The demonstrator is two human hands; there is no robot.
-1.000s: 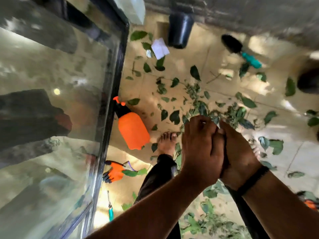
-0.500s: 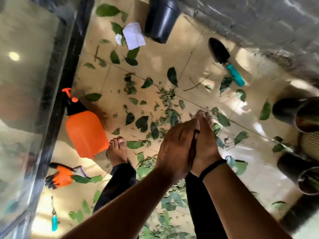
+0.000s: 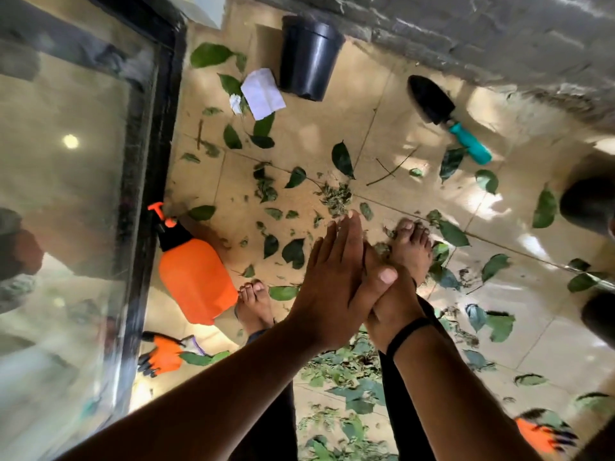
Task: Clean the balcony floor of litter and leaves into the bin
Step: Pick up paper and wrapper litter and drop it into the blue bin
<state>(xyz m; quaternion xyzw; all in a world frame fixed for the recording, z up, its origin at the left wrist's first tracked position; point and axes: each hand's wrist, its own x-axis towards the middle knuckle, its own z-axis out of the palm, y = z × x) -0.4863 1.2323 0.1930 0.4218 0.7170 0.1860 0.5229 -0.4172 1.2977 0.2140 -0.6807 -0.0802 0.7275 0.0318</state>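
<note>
Seen from above, standing barefoot on a tiled floor [image 3: 382, 104]. Left hand [image 3: 327, 287] flat, fingers straight and together, palm pressed against the right hand [image 3: 387, 299]. Right hand mostly hidden behind the left; thumb laid over the left hand's edge, a black band at the wrist; fingers out of sight, so cannot tell how they lie. Nothing visibly held between the two.

Leaves [image 3: 294, 252] strewn over the tiles: single dark ones ahead of the feet, a crumbled clump [image 3: 336, 196] just beyond the fingertips, a denser heap [image 3: 352, 387] low in the frame between the legs, more scattered to the right. Thin twig [image 3: 387, 171] lying near the middle. White paper [image 3: 263, 93] just beside a black pot [image 3: 307, 56], the pot on its side by the stone wall [image 3: 482, 38]. Small crumpled white scrap [image 3: 235, 102] touching the paper's left edge.

Trowel [image 3: 447, 116] with black blade and teal handle flat on the tiles near the wall. Orange sprayer [image 3: 194, 277] lying beside the glass door [image 3: 73, 201], just left of the left foot. Orange glove [image 3: 163, 356] below it, a leaf across its cuff. Second orange glove [image 3: 540, 434] at the lower right, blurred. Dark round pots [image 3: 587, 204] at the right edge, cut off by the frame.
</note>
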